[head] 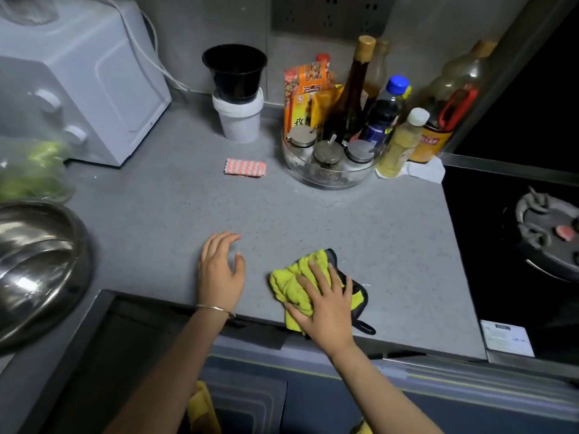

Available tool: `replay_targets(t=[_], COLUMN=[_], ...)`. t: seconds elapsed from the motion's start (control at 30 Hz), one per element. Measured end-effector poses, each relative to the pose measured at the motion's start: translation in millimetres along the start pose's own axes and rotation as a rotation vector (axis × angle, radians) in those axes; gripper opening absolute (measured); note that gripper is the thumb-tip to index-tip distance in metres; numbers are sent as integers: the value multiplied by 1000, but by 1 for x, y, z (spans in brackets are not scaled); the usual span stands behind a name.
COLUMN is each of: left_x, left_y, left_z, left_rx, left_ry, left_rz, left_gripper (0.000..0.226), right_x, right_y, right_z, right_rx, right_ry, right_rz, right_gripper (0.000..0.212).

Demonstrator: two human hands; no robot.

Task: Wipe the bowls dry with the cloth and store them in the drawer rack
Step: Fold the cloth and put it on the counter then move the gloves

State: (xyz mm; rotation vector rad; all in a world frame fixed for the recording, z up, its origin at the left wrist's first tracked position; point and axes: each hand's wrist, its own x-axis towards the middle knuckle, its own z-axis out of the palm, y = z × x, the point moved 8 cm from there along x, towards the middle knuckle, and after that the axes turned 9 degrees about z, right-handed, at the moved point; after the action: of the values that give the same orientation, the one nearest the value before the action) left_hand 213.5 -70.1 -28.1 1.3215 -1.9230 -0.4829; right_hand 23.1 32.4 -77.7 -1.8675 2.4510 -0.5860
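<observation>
The right hand (324, 311) presses flat, fingers spread, on a crumpled yellow cloth (293, 285) on the speckled grey worktop (282, 211), while the left hand (219, 270) rests relaxed, holding nothing, beside a shiny steel bowl (34, 264).

One view only, head-worn, wide-angle. It looks forward and steeply down onto the grey desk (313, 214) from above the desk's near edge. Close range: both forearms enter from the bottom of the frame, with the left hand (219, 270) and right hand (326, 305) low centre by that near edge. The wall (194, 26) behind the desk fills the top. The hob (517, 245) lies right of the desk, the steel bowl (37, 264) at its left end. Straight lines bow toward the frame borders.
</observation>
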Motion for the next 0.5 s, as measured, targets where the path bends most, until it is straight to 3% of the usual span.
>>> replay_targets(t=[0.13, 0.3, 0.4, 0.5], left_x=[4, 5, 2, -2], left_y=[15, 35, 35, 34], left_z=[22, 42, 48, 53], left_rx=[-17, -42, -37, -29], left_ry=[-41, -73, -83, -97], left_rz=[16, 65, 73, 64], left_gripper=[31, 34, 33, 33], right_x=[-5, 3, 17, 36], right_y=[92, 184, 169, 115], right_z=[-33, -61, -53, -34], right_rx=[-21, -43, -21, -8], right_ry=[91, 173, 201, 157], right_rz=[135, 537, 707, 626], right_gripper=[52, 57, 54, 57])
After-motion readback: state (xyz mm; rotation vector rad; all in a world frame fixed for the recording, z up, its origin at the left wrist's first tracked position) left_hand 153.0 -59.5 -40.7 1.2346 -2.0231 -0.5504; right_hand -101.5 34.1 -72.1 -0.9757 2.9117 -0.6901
